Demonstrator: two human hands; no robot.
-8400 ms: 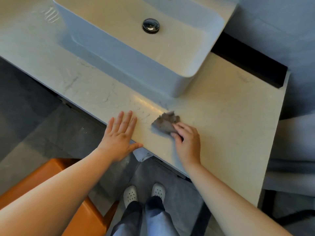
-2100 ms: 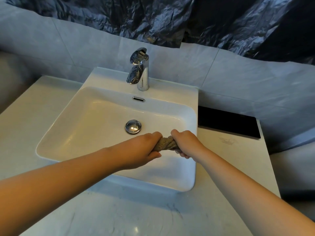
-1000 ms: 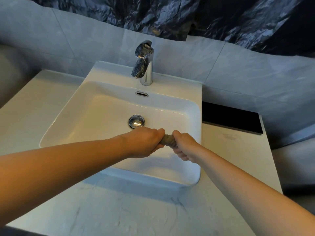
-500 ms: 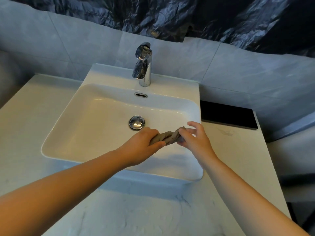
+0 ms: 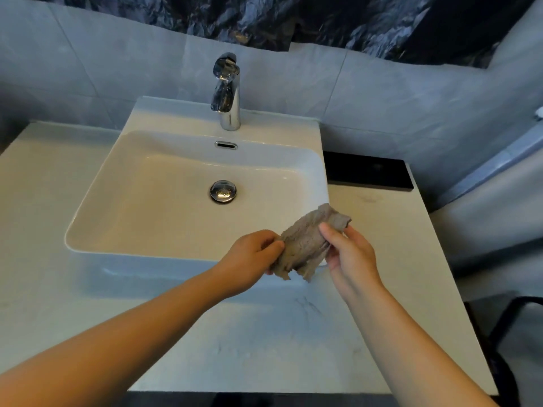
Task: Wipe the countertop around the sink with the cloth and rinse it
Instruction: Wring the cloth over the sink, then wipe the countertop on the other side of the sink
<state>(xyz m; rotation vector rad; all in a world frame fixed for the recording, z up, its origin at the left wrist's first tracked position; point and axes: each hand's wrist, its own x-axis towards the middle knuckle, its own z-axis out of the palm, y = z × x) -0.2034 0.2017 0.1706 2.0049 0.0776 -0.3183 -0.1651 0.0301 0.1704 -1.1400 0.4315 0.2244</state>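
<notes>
A small grey-brown cloth (image 5: 305,245) hangs loosely spread between both hands, above the front right corner of the white sink (image 5: 97,221). My left hand (image 5: 249,259) pinches its left edge. My right hand (image 5: 351,255) holds its right side with the thumb on top. The pale marble countertop (image 5: 264,342) runs around the sink. A chrome faucet (image 5: 226,92) stands at the back of the basin; no water runs from it. The chrome drain plug (image 5: 222,191) sits in the basin's middle.
A black slab (image 5: 367,170) lies at the back right of the counter against the grey tiled wall (image 5: 382,95). Dark crumpled plastic sheeting (image 5: 293,19) covers the wall above. A dark frame (image 5: 505,324) stands to the right of the counter.
The cloth was twisted tight between both fists over the basin; now it is untwisted and spread. Both hands have moved toward the sink's front right corner.
</notes>
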